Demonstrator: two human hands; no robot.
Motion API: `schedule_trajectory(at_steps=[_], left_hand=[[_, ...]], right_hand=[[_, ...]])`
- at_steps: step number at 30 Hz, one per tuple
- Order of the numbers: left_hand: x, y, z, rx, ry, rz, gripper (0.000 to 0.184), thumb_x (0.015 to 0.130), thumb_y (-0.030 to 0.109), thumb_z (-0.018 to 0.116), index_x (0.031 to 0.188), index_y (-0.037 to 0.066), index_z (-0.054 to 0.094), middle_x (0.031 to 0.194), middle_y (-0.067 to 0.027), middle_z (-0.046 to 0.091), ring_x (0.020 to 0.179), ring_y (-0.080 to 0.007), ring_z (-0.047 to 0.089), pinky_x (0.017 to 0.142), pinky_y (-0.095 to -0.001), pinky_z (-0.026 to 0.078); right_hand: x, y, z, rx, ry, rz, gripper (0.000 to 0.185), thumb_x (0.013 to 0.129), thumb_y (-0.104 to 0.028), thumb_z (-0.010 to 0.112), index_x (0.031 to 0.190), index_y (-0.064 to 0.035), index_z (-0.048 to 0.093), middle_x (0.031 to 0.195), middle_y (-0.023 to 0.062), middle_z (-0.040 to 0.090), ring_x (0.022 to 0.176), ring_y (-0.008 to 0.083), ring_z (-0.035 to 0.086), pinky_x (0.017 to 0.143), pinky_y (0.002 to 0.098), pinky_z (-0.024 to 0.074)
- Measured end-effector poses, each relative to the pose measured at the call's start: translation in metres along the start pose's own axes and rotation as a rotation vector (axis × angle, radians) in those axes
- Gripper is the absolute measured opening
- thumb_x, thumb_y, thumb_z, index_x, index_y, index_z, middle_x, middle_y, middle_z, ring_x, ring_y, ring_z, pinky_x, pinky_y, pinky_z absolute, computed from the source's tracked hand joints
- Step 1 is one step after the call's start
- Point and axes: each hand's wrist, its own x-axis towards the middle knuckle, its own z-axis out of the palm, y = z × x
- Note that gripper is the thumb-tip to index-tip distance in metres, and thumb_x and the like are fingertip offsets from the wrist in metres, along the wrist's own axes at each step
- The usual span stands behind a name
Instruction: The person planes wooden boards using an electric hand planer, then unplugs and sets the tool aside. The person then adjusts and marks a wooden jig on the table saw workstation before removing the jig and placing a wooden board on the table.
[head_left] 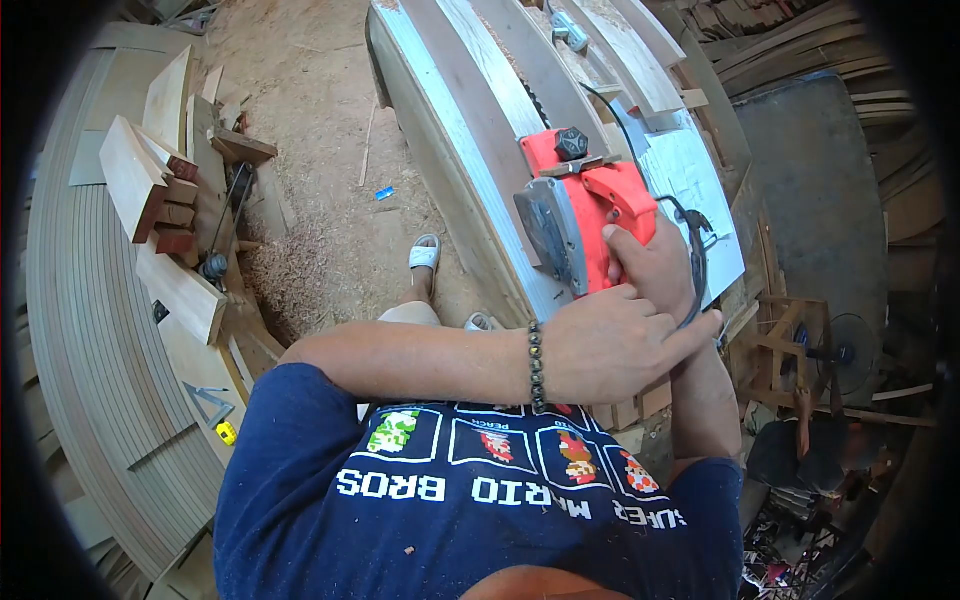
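Note:
My right hand [657, 268] grips the rear handle of a red electric planer [585, 215], which rests on a long board [468, 150] on the workbench. The planer has a black knob at its front and a grey side guard. My left hand [612, 342], with a beaded bracelet at its wrist, lies across my right wrist. Its index finger is stretched out to the right; the other fingers are partly hidden. A black power cord [700, 240] loops down beside my right hand and passes close to the left fingers.
More boards lie lengthwise on the bench, with another power tool [570, 32] at the far end. A white paper sheet [690, 170] sits right of the planer. At left are stacked wood pieces [150, 190], a yellow tape measure [227, 433] and shavings [300, 265] on the floor.

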Motion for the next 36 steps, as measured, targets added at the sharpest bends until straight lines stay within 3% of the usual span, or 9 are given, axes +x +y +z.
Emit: schedule_trajectory(at_steps=[13, 18, 22, 24, 25, 27, 31, 32, 36], left_hand=[[-0.013, -0.008, -0.017, 0.085, -0.015, -0.073, 0.065, 0.09, 0.037, 0.061, 0.141, 0.003, 0.041, 0.078, -0.0069, 0.062, 0.071, -0.0242, 0.062, 0.072, -0.0345, 0.047], [-0.059, -0.037, -0.017, -0.4, 0.397, -0.401, 0.081, 0.091, 0.047, 0.059, 0.148, 0.001, 0.027, 0.111, -0.0183, 0.066, 0.09, -0.0253, 0.066, 0.081, -0.0332, 0.049], [-0.104, -0.108, 0.005, -0.942, 0.73, -0.63, 0.055, 0.093, 0.019, 0.057, 0.143, 0.003, 0.038, 0.106, -0.0181, 0.068, 0.093, -0.0269, 0.067, 0.08, -0.0343, 0.052], [-0.112, -0.122, 0.0, -0.038, 0.348, -0.691, 0.036, 0.091, 0.011, 0.055, 0.125, 0.0, 0.053, 0.105, -0.0179, 0.065, 0.1, -0.0346, 0.063, 0.087, -0.0407, 0.05], [-0.112, -0.129, 0.002, -0.038, 0.356, -0.689, 0.036, 0.091, 0.011, 0.055, 0.125, 0.0, 0.053, 0.105, -0.0179, 0.065, 0.1, -0.0346, 0.063, 0.087, -0.0407, 0.05], [-0.109, -0.145, 0.006, 0.115, 0.273, -0.37, 0.026, 0.088, 0.008, 0.055, 0.113, 0.001, 0.06, 0.108, -0.0167, 0.064, 0.105, -0.0338, 0.061, 0.091, -0.0395, 0.049], [-0.088, -0.17, -0.003, 0.283, 0.121, -0.137, 0.032, 0.081, 0.008, 0.059, 0.112, 0.002, 0.06, 0.124, -0.0152, 0.058, 0.123, -0.03, 0.053, 0.105, -0.0429, 0.041], [-0.084, -0.174, -0.009, 0.352, 0.022, -0.024, 0.045, 0.082, 0.008, 0.062, 0.126, 0.006, 0.055, 0.133, -0.01, 0.055, 0.128, -0.0275, 0.049, 0.108, -0.0457, 0.037], [-0.06, -0.182, -0.011, 0.323, -0.063, 0.157, 0.045, 0.085, 0.017, 0.06, 0.128, 0.006, 0.052, 0.135, -0.0102, 0.053, 0.129, -0.0295, 0.047, 0.111, -0.0444, 0.035]], right_hand=[[0.074, -0.025, 0.012, -0.105, -0.016, -0.144, 0.023, 0.088, -0.022, 0.061, 0.078, -0.0023, 0.06, 0.055, 0.0039, 0.058, 0.047, 0.0141, 0.057, 0.049, 0.0297, 0.0456], [0.107, -0.036, 0.018, -0.06, -0.027, -0.165, 0.035, 0.083, -0.029, 0.06, 0.074, 0.0037, 0.064, 0.055, 0.0119, 0.062, 0.052, 0.0218, 0.065, 0.056, 0.0354, 0.0519], [0.134, -0.049, 0.024, -0.153, -0.045, -0.179, 0.026, 0.088, -0.026, 0.058, 0.079, -0.0016, 0.061, 0.056, 0.0053, 0.058, 0.048, 0.0156, 0.057, 0.051, 0.0309, 0.0468], [0.15, -0.053, 0.031, -0.127, -0.044, -0.175, 0.026, 0.088, -0.026, 0.058, 0.08, -0.001, 0.061, 0.056, 0.0054, 0.058, 0.048, 0.0156, 0.057, 0.051, 0.031, 0.0469], [0.157, -0.056, 0.033, -0.098, -0.052, -0.184, 0.027, 0.088, -0.026, 0.059, 0.081, -0.0005, 0.062, 0.056, 0.0056, 0.058, 0.048, 0.0156, 0.057, 0.05, 0.0311, 0.047], [0.17, -0.062, 0.037, -0.081, -0.053, -0.174, 0.027, 0.088, -0.026, 0.059, 0.082, -0.0001, 0.062, 0.057, 0.0054, 0.059, 0.048, 0.0153, 0.057, 0.05, 0.0311, 0.0472], [0.193, -0.076, 0.046, -0.038, -0.015, -0.201, 0.026, 0.087, -0.025, 0.06, 0.082, 0.0008, 0.062, 0.058, 0.0051, 0.059, 0.048, 0.015, 0.057, 0.047, 0.0311, 0.0474], [0.2, -0.08, 0.047, -0.04, -0.019, -0.208, 0.026, 0.087, -0.025, 0.06, 0.082, 0.0008, 0.062, 0.058, 0.0051, 0.059, 0.048, 0.015, 0.057, 0.047, 0.0311, 0.0474], [0.228, -0.094, 0.056, -0.079, -0.033, -0.154, 0.027, 0.087, -0.025, 0.061, 0.082, 0.0022, 0.062, 0.06, 0.0061, 0.059, 0.048, 0.0149, 0.057, 0.046, 0.0309, 0.0474]])
